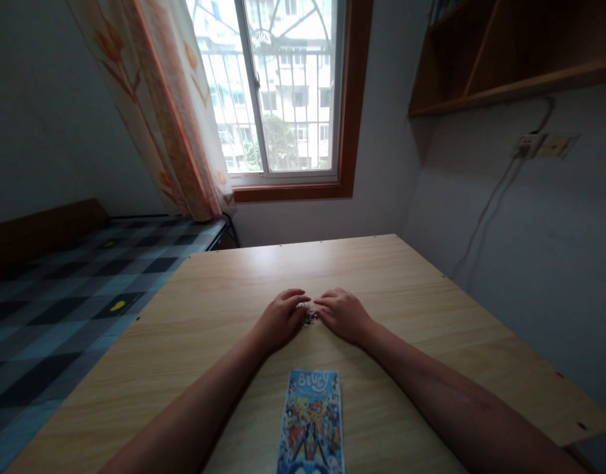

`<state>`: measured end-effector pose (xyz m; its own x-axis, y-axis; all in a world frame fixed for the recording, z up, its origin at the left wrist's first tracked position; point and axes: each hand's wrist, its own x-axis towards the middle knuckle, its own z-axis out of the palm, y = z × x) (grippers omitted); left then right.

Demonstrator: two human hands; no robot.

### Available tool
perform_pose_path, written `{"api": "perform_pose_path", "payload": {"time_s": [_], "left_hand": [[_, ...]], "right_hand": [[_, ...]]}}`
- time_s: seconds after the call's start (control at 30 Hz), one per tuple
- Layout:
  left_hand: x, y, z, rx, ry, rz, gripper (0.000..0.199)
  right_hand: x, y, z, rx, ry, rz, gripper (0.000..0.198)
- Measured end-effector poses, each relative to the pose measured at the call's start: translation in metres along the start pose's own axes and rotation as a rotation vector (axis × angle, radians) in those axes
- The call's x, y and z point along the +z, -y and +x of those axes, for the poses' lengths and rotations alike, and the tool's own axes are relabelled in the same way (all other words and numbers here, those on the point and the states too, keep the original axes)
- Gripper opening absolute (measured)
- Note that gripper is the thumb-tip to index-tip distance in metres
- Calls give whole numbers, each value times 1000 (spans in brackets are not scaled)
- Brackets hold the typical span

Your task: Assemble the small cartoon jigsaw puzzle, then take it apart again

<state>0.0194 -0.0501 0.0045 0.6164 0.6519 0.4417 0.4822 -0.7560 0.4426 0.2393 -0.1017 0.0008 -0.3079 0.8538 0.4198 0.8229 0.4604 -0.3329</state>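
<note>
Small Dark Pieces Between Two Hands on a Wooden Table

Small dark pieces (309, 316), too tiny and blurred to count or identify, lie on a pale wood-grain table (431, 316) just beyond the middle of its top. Both hands rest palm down on either side of them. The left hand (281, 317) sits at 9 o'clock from the pieces, fingers curled loosely and tips touching them. The right hand (343, 314) sits at 3 o'clock, fingers likewise bent and reaching in to meet the pieces. Whether either hand actually pinches a piece cannot be told. The fingertips of the two hands almost meet over the pieces.

At 6 o'clock from the hands, near the table's front edge, lies one flat rectangular printed card (312, 423), blue with a crowd of bright cartoon figures. Its top line reads "BLUEY"; the smaller writing below is unreadable. It lies between the two forearms, apart from the hands.

At 12 o'clock stands one window with an orange-brown wooden frame (349, 105). One cream curtain with orange flowers (169, 112) hangs at 11 o'clock. One bed with a blue and black checked cover (70, 289) lies at 9 o'clock. One brown wooden wall shelf (505, 59) hangs at 2 o'clock, with one white wall socket (527, 145) below it.
</note>
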Motion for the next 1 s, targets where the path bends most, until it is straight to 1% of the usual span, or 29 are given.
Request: {"api": "perform_pose_path", "payload": {"time_s": [0.07,0.13,0.2,0.27,0.33,0.4,0.43,0.5,0.57,0.63,0.7,0.83,1.0], "left_hand": [[-5,4,-1,-66,-17,37,38],[-9,7,-2,-111,40,100,46],[-11,6,-4,-142,146,170,56],[-9,3,-7,-153,241,221,66],[-4,-3,-9,-120,300,244,76],[2,-8,-9,-71,318,248,82],[5,-10,-9,-50,312,247,79],[10,-13,-8,-26,270,231,64],[13,-13,-6,-7,212,194,47],[14,-13,-5,11,168,143,37],[14,-12,-4,20,147,101,33],[14,-13,-5,20,142,53,30],[12,-16,-5,34,153,-17,36]], "right_hand": [[-6,-9,-2,45,-33,11,28],[-13,-18,-3,81,-15,8,31],[-20,-26,-4,51,59,14,30],[-24,-29,-7,-37,165,26,32],[-24,-27,-9,-84,266,24,51],[-20,-22,-11,-36,334,16,70],[-18,-19,-11,5,357,16,74],[-14,-17,-11,59,376,22,72],[-12,-19,-9,55,366,37,63],[-11,-25,-8,24,340,70,57],[-10,-32,-8,7,317,112,57],[-8,-34,-9,12,302,133,66],[-8,-26,-10,-11,369,68,71]]}}
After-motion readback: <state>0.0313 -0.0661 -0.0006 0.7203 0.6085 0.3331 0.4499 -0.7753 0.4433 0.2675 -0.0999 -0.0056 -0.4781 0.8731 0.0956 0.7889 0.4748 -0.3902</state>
